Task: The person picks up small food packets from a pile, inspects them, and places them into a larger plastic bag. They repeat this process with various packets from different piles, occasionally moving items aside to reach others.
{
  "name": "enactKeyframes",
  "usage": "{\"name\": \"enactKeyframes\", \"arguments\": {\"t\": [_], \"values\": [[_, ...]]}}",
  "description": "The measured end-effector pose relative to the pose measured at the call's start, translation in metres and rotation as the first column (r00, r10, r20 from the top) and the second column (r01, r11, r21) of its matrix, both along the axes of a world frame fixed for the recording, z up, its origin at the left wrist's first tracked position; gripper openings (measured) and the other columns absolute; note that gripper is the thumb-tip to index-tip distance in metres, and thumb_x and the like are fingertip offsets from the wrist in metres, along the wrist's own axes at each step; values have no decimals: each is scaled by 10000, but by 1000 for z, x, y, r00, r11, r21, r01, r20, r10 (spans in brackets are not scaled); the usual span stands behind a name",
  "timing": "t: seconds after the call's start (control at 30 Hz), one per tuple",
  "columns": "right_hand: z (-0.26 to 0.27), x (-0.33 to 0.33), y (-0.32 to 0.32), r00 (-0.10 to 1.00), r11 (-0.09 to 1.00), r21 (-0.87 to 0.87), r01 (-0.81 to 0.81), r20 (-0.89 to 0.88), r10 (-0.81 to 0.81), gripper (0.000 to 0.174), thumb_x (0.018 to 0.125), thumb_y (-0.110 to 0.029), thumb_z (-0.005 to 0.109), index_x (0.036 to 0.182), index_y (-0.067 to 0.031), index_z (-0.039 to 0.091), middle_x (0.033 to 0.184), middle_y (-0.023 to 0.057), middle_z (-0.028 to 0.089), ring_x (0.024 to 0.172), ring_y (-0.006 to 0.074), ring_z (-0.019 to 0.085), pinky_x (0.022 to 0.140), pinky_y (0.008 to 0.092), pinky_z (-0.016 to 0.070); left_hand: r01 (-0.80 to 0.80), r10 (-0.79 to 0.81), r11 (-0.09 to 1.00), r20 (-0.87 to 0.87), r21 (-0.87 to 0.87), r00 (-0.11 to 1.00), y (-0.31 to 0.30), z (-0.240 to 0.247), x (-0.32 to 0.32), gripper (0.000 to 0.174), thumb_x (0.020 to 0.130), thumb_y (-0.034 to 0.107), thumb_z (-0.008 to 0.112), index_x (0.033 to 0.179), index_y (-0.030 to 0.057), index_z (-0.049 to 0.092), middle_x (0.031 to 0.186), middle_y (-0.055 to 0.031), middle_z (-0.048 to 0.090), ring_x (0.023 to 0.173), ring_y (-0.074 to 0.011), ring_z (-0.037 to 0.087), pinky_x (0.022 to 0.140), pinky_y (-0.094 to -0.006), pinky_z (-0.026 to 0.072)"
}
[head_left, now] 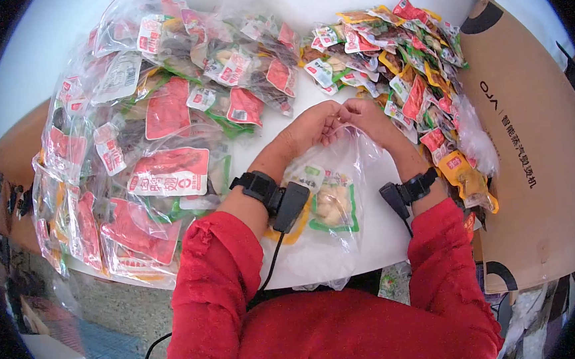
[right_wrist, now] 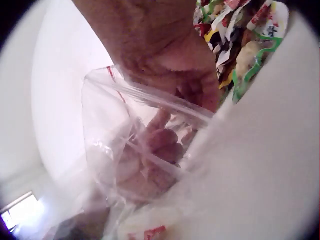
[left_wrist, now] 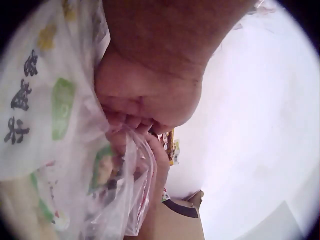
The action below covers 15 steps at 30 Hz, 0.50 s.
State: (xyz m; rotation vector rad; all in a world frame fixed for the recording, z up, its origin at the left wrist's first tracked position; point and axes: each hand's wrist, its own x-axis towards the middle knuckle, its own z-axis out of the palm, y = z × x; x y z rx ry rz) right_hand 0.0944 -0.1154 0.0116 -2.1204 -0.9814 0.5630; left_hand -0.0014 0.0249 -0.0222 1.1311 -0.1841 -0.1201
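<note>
A clear zip-top plastic bag (head_left: 365, 164) stands in front of my body, its top edge between my two hands. My left hand (head_left: 316, 125) pinches that edge from one side with curled fingers. Close beside it, my right hand (head_left: 367, 119) pinches the same edge, and the fingertips of both hands meet. Inside the bag is a green-edged snack packet (head_left: 334, 204) with pale contents, next to a yellow-edged one partly hidden by my left wrist. In the right wrist view, the zip strip (right_wrist: 165, 104) crosses in front of the fingers.
Large filled clear bags of red, green and yellow packets (head_left: 174, 107) cover the left of the white table (head_left: 311, 92). A heap of loose small packets (head_left: 399, 58) lies at the back right. A tall cardboard box (head_left: 531, 142) stands along the right side.
</note>
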Motion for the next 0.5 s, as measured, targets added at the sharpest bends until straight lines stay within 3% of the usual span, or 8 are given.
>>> {"name": "enactKeyframes", "arguments": {"t": [0.03, 0.07, 0.1, 0.13, 0.2, 0.27, 0.33, 0.5], "values": [[6, 6, 7, 914, 993, -121, 11, 403, 39, 185, 788, -167, 533, 911, -35, 578, 779, 71, 597, 687, 187, 580, 586, 306, 459, -48, 50, 998, -48, 35, 998, 0, -1, 2, 298, 853, 315, 400, 845, 53, 543, 629, 1, 512, 525, -90, 454, 479, -201, 353], [7, 11, 12, 912, 992, -123, 12, 408, 39, 185, 788, -167, 533, 911, -35, 578, 779, 71, 597, 687, 187, 580, 586, 306, 459, -93, 100, 993, -94, 73, 991, 0, -2, 4, 299, 854, 310, 386, 837, 55, 543, 626, -7, 512, 512, -92, 451, 470, -204, 355], [5, 14, 19, 621, 996, -88, 17, 782, 59, 161, 759, -136, 526, 883, -44, 570, 767, 77, 574, 707, 214, 568, 601, 328, 452, -149, 162, 980, -95, 135, 982, -2, -3, 5, 234, 848, 240, 400, 813, 57, 542, 627, -19, 520, 496, -90, 447, 450, -212, 359], [6, 18, 26, 191, 998, -56, 2, 980, 55, 143, 729, -106, 519, 855, -52, 562, 755, 84, 550, 726, 241, 556, 617, 349, 444, -150, 163, 980, -92, 131, 982, -4, -2, 4, 234, 848, 240, 400, 813, 57, 542, 627, -19, 520, 496, -90, 447, 450, -212, 359], [12, 27, 39, 150, 994, -108, -22, 982, 111, 143, 691, -86, 507, 830, -79, 538, 789, 73, 515, 818, 246, 521, 647, 368, 413, -144, 149, 935, 8, 325, 989, -7, -1, 1, 172, 830, 177, 428, 795, 52, 540, 627, -19, 522, 494, -85, 444, 444, -217, 360], [14, 34, 49, -79, 985, -169, -17, 983, 168, 152, 684, -107, 515, 835, -92, 523, 842, 73, 507, 871, 235, 496, 658, 360, 393, -144, 146, 931, 19, 336, 989, -7, -2, 0, 129, 817, 152, 464, 795, 50, 540, 614, -18, 513, 489, -84, 440, 445, -218, 360], [13, 40, 57, -85, 975, -220, 27, 971, 222, 144, 681, -125, 521, 823, -97, 517, 864, 71, 498, 895, 233, 477, 667, 352, 383, -148, 134, 939, 66, 309, 989, -9, -6, 2, 141, 819, 173, 472, 792, 50, 536, 604, -15, 501, 486, -87, 433, 447, -216, 355], [8, 58, 65, -154, 947, -312, -76, 942, 298, 120, 672, -136, 521, 785, -100, 511, 770, 62, 495, 789, 224, 492, 652, 348, 386, -126, 97, 938, 104, 324, 990, -9, -12, 7, 140, 820, 177, 482, 786, 50, 530, 603, -15, 493, 491, -87, 433, 451, -216, 355]]}}
